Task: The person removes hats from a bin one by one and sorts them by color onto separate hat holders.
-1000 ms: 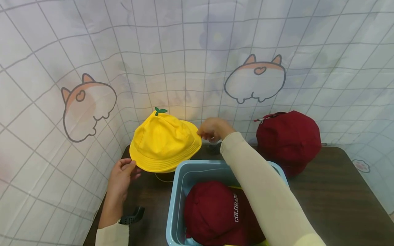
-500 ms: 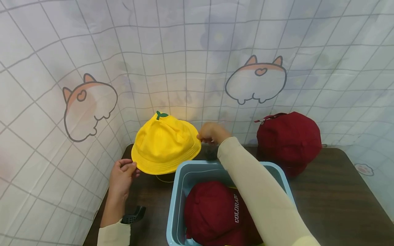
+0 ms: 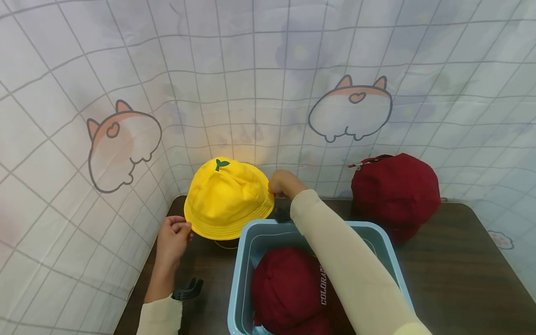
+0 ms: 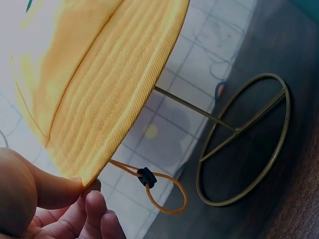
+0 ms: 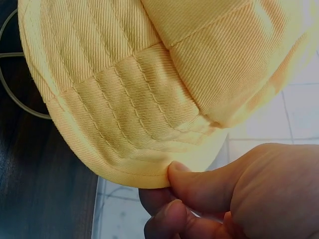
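Observation:
A yellow bucket hat (image 3: 228,197) with a green sprout on top sits over a thin metal stand (image 4: 239,130) at the back left of the table. My left hand (image 3: 172,239) pinches the brim's left edge between thumb and fingers. On the far side my right hand (image 3: 285,184) pinches the right edge of the brim, as the right wrist view also shows. An orange cord loop (image 4: 172,196) with a black toggle dangles below the brim in the left wrist view. Most of the stand's post is hidden inside the hat.
A light blue bin (image 3: 236,284) stands in front, holding a dark red cap (image 3: 289,288) lettered "COLORADO", partly covered by my right sleeve. Another dark red hat (image 3: 393,193) sits at the back right. A grid-patterned cloth (image 3: 268,83) hangs behind the dark wooden table (image 3: 456,279).
The yellow hat has come down slightly and its sprout top has tipped a little toward me. Both hands have moved with it, still pinching the brim.

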`<act>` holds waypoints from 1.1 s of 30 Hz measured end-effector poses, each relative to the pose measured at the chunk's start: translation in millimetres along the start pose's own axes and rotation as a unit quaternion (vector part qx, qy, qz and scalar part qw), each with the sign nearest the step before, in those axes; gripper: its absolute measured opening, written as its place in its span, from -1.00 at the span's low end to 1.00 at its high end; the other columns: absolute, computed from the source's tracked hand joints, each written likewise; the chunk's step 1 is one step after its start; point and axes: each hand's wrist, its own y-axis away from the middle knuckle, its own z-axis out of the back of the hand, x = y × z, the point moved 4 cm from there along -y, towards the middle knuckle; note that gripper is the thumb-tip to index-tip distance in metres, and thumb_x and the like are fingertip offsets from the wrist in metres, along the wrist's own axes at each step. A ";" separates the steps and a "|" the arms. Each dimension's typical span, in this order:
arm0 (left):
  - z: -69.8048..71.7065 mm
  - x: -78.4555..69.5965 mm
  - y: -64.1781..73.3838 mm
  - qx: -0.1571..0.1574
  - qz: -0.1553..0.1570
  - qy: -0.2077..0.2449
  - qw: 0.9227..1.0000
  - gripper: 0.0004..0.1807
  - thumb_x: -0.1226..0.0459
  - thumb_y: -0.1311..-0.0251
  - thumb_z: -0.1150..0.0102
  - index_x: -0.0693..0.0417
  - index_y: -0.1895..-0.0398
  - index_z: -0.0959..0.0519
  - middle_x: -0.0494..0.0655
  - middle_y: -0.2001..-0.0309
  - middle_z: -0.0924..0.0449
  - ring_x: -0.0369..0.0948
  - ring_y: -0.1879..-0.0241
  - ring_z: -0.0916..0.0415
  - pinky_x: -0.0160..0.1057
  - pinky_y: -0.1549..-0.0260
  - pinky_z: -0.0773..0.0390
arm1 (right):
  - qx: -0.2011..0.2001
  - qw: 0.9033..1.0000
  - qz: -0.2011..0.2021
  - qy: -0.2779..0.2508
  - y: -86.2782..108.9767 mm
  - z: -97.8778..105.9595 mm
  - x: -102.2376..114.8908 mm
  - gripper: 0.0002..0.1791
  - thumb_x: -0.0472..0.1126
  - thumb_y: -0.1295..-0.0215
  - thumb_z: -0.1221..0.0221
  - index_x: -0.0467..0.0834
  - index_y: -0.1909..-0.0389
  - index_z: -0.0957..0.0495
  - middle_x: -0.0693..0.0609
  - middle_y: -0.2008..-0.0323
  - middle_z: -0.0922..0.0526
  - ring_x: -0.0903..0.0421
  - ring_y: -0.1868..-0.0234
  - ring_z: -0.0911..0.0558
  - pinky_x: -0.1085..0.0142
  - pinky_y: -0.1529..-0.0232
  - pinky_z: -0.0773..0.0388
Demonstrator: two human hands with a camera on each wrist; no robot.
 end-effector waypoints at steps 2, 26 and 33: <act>-0.6 -0.1 0.0 0.003 -0.002 -0.005 1.000 -0.67 0.34 -0.49 -0.07 0.25 -0.18 -0.27 -0.05 0.23 -0.62 -0.13 0.35 -0.58 -0.34 0.30 -0.64 | 0.004 1.000 -0.003 0.006 -0.2 -0.1 0.6 -0.61 -0.28 -0.49 -0.05 -0.14 0.63 -0.48 0.08 0.70 -0.34 0.17 0.67 -0.27 0.37 0.61 -0.24; 20.4 -46.7 -49.8 0.140 -0.021 -0.154 0.978 -0.39 -0.01 -0.64 0.30 0.27 -0.44 -0.33 0.28 -0.34 -0.45 0.12 -0.21 -0.52 0.02 -0.11 -0.63 | 0.104 0.994 0.031 -0.026 43.7 19.0 -16.8 -0.76 -0.12 -0.41 -0.22 -0.18 0.26 -0.77 0.01 0.39 -0.70 0.13 0.52 -0.48 0.36 0.50 -0.35; 12.6 -56.8 -70.1 0.188 -0.024 -0.200 0.961 -0.38 -0.01 -0.64 0.28 0.28 -0.45 -0.34 0.30 -0.37 -0.41 0.19 -0.29 -0.43 0.20 -0.27 -0.47 | 0.115 0.990 0.046 -0.066 38.8 5.5 -21.5 -0.78 -0.19 -0.42 -0.20 -0.24 0.31 -0.73 0.02 0.52 -0.64 0.18 0.68 -0.35 0.41 0.59 -0.35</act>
